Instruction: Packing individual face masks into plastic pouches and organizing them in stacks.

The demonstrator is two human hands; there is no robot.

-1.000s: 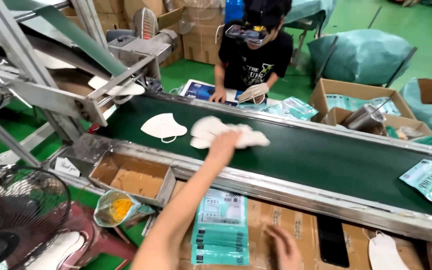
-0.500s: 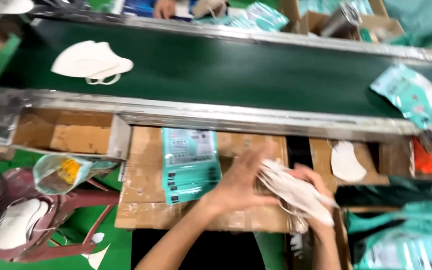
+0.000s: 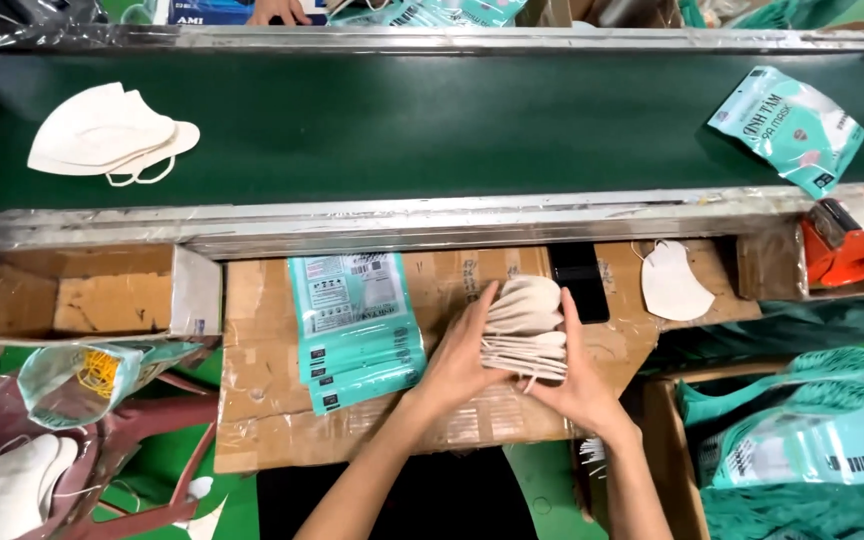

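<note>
A: Where are the masks (image 3: 524, 328)?
B: Pressed between both palms above the cardboard (image 3: 452, 280), stacked flat. The left hand (image 3: 460, 355) cups their left edge, fingers closed on them.
A: And the right hand (image 3: 577, 375)?
B: Clasping the stack's right side, index finger straight up along it. The pouches (image 3: 352, 330) lie just left of the left hand.
</note>
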